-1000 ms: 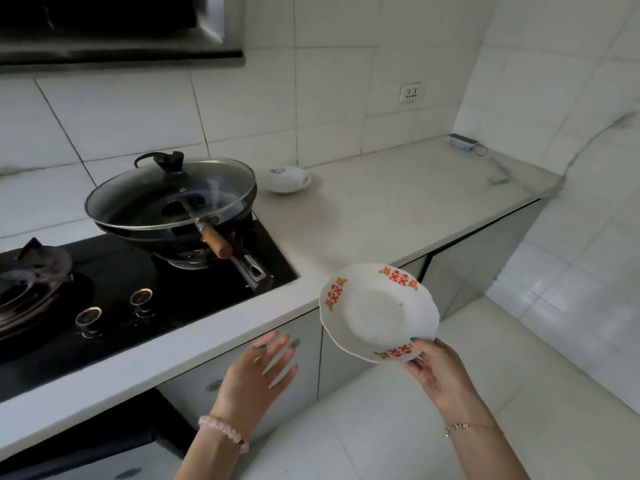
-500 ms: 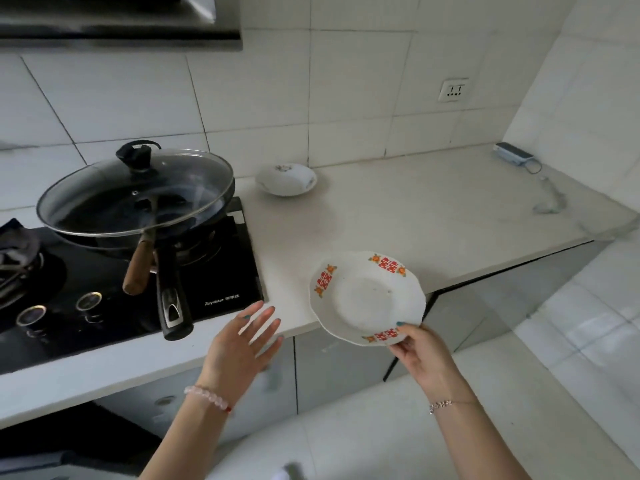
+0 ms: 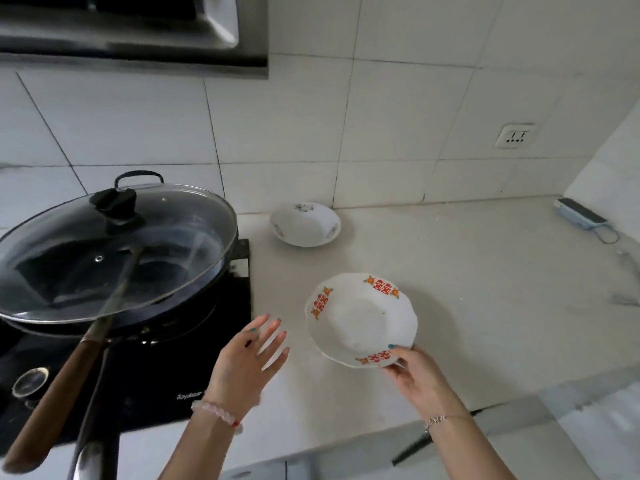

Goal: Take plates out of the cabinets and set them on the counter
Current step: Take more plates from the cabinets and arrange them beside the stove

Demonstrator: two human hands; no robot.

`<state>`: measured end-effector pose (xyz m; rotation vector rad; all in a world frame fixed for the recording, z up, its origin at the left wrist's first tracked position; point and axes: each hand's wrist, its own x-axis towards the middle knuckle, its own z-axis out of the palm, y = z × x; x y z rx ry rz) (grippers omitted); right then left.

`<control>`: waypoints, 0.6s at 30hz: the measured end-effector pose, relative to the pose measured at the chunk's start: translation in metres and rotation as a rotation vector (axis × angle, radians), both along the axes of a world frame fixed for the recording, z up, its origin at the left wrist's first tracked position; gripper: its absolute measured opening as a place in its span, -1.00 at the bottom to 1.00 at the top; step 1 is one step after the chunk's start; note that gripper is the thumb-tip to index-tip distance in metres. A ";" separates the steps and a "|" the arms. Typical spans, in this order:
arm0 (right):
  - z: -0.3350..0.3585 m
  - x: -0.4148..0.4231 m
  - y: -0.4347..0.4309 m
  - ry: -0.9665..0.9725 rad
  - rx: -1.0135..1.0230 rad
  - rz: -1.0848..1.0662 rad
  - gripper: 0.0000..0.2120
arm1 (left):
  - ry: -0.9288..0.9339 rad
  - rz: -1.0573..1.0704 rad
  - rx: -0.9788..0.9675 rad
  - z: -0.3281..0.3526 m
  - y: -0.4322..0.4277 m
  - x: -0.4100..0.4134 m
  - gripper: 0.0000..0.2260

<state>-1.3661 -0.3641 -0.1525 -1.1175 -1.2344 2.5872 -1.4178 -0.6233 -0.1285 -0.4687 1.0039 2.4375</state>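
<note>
While the counter [image 3: 485, 289] lay pale beside the lidded wok [image 3: 114, 251], the red-patterned plate [image 3: 360, 318] had come up from in front of the cabinets to hang tilted over it, so setting down looked close. One plate (faint floral print) [image 3: 305, 224] already sat by the wall. The right hand [image 3: 412, 375] pinched the near rim; the left hand [image 3: 247, 358] hovered empty, fingers [image 3: 273, 332] spread.

Glossy white ceramic plate [image 3: 360, 318] with red print, pale matt stone-like desk [image 3: 467, 289], clear glass lid [image 3: 114, 251], brown wooden handle [image 3: 55, 400], glossy black hob [image 3: 194, 372], glazed wall tiles [image 3: 277, 133]
</note>
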 end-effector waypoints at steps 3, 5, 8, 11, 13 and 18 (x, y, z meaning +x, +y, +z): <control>-0.004 -0.034 0.005 -0.013 -0.015 0.033 -0.71 | -0.025 0.025 -0.008 0.005 0.009 -0.027 -0.70; -0.009 -0.053 0.006 -0.038 -0.026 0.049 -0.70 | -0.035 0.044 -0.010 0.006 0.011 -0.037 -0.71; -0.017 -0.076 0.005 -0.069 -0.041 0.094 -0.70 | -0.051 0.067 -0.011 0.006 0.012 -0.046 -0.71; -0.027 -0.092 0.005 -0.102 -0.088 0.136 -0.72 | -0.064 0.102 -0.034 0.004 0.014 -0.052 -0.70; -0.033 -0.100 0.006 -0.119 -0.119 0.152 -0.72 | -0.072 0.128 -0.030 0.005 0.015 -0.055 -0.69; -0.044 -0.118 0.010 -0.120 -0.181 0.196 -0.69 | -0.070 0.203 -0.023 0.005 0.021 -0.057 -0.69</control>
